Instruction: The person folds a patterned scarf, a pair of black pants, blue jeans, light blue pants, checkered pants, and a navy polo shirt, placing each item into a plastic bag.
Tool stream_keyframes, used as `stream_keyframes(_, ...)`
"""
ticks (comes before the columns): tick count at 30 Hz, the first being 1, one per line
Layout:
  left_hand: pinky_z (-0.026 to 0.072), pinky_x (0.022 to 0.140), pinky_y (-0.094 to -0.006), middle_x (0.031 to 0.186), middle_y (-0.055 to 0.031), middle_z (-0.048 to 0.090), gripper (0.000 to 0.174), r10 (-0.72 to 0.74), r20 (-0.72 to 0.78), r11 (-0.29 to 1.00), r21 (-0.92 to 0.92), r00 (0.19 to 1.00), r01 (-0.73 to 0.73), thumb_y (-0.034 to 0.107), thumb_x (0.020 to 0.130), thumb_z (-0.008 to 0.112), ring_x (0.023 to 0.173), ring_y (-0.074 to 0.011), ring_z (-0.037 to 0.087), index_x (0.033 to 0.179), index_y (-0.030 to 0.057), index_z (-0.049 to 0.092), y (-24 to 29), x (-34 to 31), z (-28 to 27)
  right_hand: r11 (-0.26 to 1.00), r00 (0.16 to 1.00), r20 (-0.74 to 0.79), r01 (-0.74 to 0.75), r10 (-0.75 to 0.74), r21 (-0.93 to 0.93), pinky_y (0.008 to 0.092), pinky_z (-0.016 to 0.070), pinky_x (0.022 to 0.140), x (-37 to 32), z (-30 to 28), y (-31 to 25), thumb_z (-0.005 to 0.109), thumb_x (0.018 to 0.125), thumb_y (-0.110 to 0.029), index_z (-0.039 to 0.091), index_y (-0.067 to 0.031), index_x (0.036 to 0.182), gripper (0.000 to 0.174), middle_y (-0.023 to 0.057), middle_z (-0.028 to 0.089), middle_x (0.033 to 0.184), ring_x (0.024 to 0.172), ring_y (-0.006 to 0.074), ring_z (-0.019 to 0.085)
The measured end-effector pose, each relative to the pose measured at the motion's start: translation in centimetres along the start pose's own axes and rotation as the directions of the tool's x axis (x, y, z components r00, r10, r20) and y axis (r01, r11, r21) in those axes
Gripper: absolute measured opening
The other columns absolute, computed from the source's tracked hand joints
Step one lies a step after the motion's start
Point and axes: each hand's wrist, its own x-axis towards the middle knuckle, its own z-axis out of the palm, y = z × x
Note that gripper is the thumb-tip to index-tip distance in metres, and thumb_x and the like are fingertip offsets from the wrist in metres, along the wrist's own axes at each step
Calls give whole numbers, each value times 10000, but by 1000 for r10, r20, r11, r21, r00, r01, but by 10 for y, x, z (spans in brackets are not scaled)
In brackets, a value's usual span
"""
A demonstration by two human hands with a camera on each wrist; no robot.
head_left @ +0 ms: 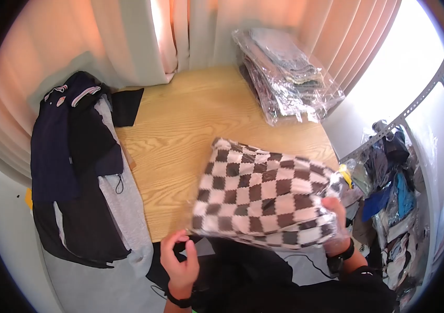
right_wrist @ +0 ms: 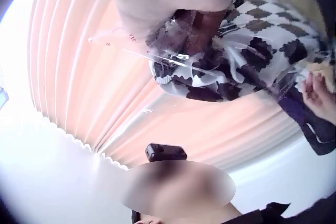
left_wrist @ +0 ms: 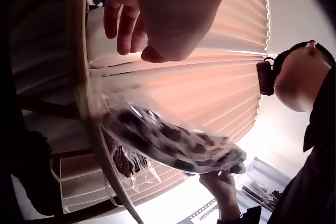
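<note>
A black-and-white checked garment (head_left: pixel 258 193), folded inside a clear plastic bag, is held over the front of the wooden table. My right hand (head_left: pixel 338 221) grips the bag's right end, thumb on top. In the right wrist view, bunched clear plastic (right_wrist: pixel 181 50) shows under that hand. My left hand (head_left: pixel 180 263) is just off the bag's lower left corner, fingers loosely bent with nothing between them. The left wrist view shows this hand (left_wrist: pixel 163 19) apart from the bagged garment (left_wrist: pixel 173 142).
Dark and grey clothes (head_left: pixel 76 156) lie along the table's left side, beside a black piece (head_left: pixel 127 107). Several bagged garments (head_left: pixel 290 73) are stacked at the back right. More packed clothes (head_left: pixel 394 193) fill a metal rack on the right. Curtains (head_left: pixel 206 36) hang behind the wooden table (head_left: pixel 180 130).
</note>
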Motion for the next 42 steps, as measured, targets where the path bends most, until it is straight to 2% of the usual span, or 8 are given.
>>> stream_keyframes(6,461,731,-325,875,-115,585,276,-20,29,1000,-18,999,21,8,811,611,770,-217,575,1082,9,558,-22,40,29,900,854,293,430,-429,66,431,522,864,44,98,-87,499,884,-304,494,45,1231,491,195,591,1168,1018,299,621)
stream_keyframes(15,471,705,-360,867,-112,612,220,21,95,990,137,995,-34,39,786,618,761,-250,594,1003,25,587,-36,50,43,665,428,573,684,-699,300,389,540,828,132,153,-273,475,926,-316,525,12,1178,417,168,599,1128,966,285,627)
stream_keyframes(17,469,700,-364,862,-109,613,218,39,94,988,147,995,-52,35,783,616,761,-253,592,999,28,590,-37,50,44,626,493,429,735,-757,260,370,539,815,145,145,-281,507,924,-285,533,6,1151,370,154,615,1067,941,266,623)
stream_keyframes(18,468,694,-369,858,-105,614,216,59,87,985,155,994,-72,31,780,615,760,-257,589,994,31,592,-37,50,45,753,560,555,626,-615,204,360,535,810,174,108,-295,518,922,-258,537,2,1135,337,142,620,1048,937,255,623)
stream_keyframes(20,465,690,-371,851,-101,613,216,78,96,979,183,992,-95,29,777,615,757,-259,586,991,33,593,-38,50,45,642,606,287,765,-742,43,329,537,754,190,94,-255,548,910,-198,546,-15,1094,260,116,631,1021,929,224,626)
stream_keyframes(23,469,689,-357,848,-97,614,206,100,115,971,206,988,-122,23,781,612,753,-249,586,986,25,595,-38,50,45,888,875,185,459,-448,-20,423,540,800,234,30,-223,530,912,-116,497,-1,1127,247,166,589,1116,955,291,615)
stream_keyframes(28,470,687,-341,836,-92,609,185,98,150,968,214,984,-129,17,782,609,753,-232,589,967,20,595,-39,51,41,900,900,51,429,-434,81,456,549,863,249,13,-190,482,912,-51,454,60,1125,243,201,576,1118,980,316,608)
stream_keyframes(42,454,690,-377,818,-88,606,178,157,112,930,318,981,-185,30,759,609,763,-276,579,935,50,606,-37,50,48,980,918,344,197,-198,36,390,551,751,280,-28,-212,475,894,-39,496,79,1031,182,209,605,1014,866,314,618)
